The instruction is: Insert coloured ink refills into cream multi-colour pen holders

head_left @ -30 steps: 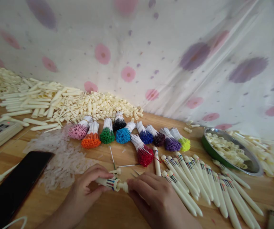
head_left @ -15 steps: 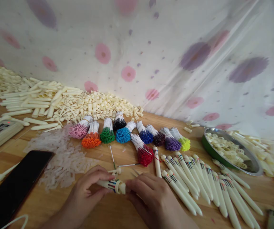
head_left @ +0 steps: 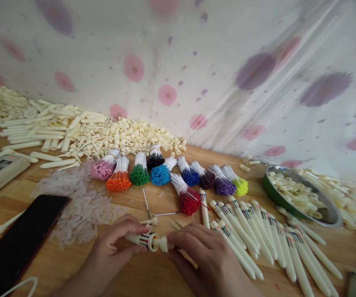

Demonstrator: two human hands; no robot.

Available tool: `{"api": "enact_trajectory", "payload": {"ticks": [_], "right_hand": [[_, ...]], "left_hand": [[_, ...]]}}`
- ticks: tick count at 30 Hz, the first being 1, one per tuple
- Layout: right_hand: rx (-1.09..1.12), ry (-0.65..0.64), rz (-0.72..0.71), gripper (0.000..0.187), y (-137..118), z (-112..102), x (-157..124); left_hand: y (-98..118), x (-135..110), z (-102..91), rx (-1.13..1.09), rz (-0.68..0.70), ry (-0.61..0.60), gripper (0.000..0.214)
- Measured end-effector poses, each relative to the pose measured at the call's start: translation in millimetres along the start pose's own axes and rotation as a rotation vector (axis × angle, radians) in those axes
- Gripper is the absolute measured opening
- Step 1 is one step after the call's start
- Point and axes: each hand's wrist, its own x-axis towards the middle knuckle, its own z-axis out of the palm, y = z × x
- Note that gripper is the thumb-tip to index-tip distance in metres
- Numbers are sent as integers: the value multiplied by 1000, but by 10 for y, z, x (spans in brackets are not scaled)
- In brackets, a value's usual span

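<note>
Left hand (head_left: 112, 243) pinches a cream pen barrel (head_left: 143, 240) between thumb and fingers, in front of the red-tipped bundle (head_left: 186, 199). Right hand (head_left: 204, 251) pinches the small cream plug (head_left: 163, 244) at the barrel's open end.

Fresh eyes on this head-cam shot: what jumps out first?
Probably the bundles of thin white sticks with bright coloured tips, strung across the middle of the brown wooden table. In front, the left hand holds a cream plastic pen barrel, with the right hand at its small cream end piece. Cream plastic pens fan out at right.
</note>
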Motion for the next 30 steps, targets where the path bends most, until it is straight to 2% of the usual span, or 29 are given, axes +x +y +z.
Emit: {"api": "enact_trajectory", "payload": {"ticks": [5, 11, 30], "right_hand": [[8, 78, -14, 10, 19, 28, -56], [6, 36, 17, 12, -17, 27, -56], [26, 21, 93, 12, -5, 55, -48]], "left_hand": [[-46, -2, -21, -26, 13, -47, 35], [-46, 4, -22, 0, 47, -61, 38], [-82, -26, -23, 58, 121, -52, 41]]}}
